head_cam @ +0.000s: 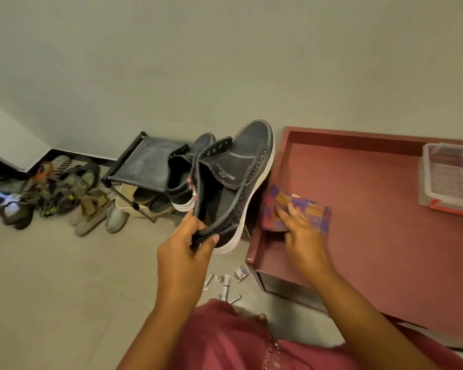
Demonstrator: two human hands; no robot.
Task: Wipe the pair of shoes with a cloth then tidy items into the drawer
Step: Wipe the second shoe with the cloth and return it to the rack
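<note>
Left hand grip pinches the shoe heel collar, held up beside the drawer; right hand fingers spread flat on the cloth in the drawer: bunch cloth first, then wipe sole rim toe-to-heel.
</note>
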